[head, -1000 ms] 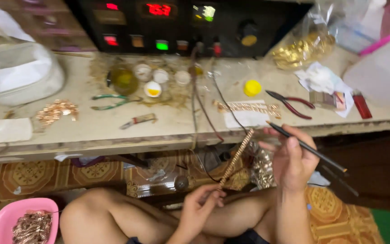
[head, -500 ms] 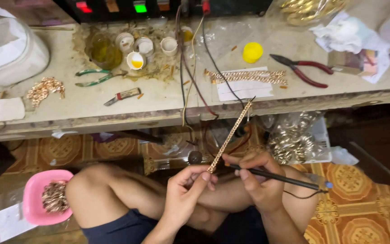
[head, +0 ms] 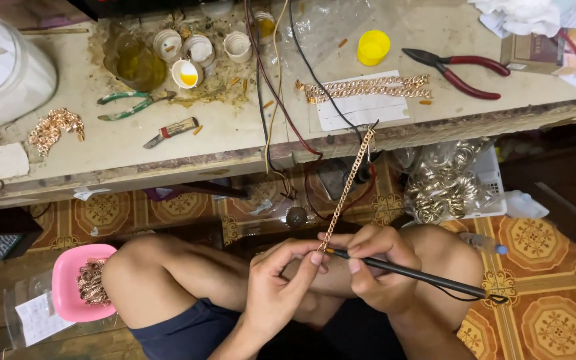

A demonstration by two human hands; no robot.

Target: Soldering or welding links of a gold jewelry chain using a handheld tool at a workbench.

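At the centre of the frame a thin copper-coloured chain (head: 348, 187) is stretching taut and slanting from a clip at the workbench edge (head: 168, 167) down to the person's left hand (head: 278, 283), whose thumb and forefinger are pinching its lower end, seemingly to hold the links steady. The right hand (head: 378, 267), just beside it, is gripping a black pen-like tool (head: 415, 273) with fingers pressed together, its tip meeting the chain's lowest link. Red-handled pliers (head: 465, 67) and a second chain (head: 368, 87) on paper are lying along the upper right of the bench, while a pink bowl (head: 68, 280) of chains is sitting at lower left by the knee.
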